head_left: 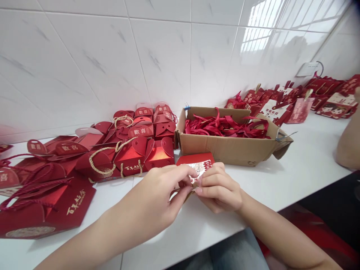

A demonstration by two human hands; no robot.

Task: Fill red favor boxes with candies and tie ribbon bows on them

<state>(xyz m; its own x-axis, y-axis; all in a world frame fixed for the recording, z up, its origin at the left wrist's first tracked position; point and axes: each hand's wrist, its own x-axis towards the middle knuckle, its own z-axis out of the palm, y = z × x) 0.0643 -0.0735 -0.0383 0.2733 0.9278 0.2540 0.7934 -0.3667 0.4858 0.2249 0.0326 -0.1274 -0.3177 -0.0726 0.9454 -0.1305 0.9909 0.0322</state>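
Observation:
My left hand (168, 189) and my right hand (219, 187) meet over the white counter, both closed with the fingertips pinched together. Between them is a small red and white paper gift box (208, 157), with a printed pattern on its white part. Its near edge is pinched by both hands, and my fingers cover much of it. Whatever small piece lies right between the fingertips is too hidden to name. Just behind the gift box stands an open cardboard carton (222, 148) full of dark red ribbons (225, 125).
Several red gift boxes (131, 159) with rope handles crowd the left side along the tiled wall (157, 56). More red and white boxes (277, 110) stand at the back right. Another person's arm (348, 138) rests at the right edge. The counter (303, 157) ends in front of me.

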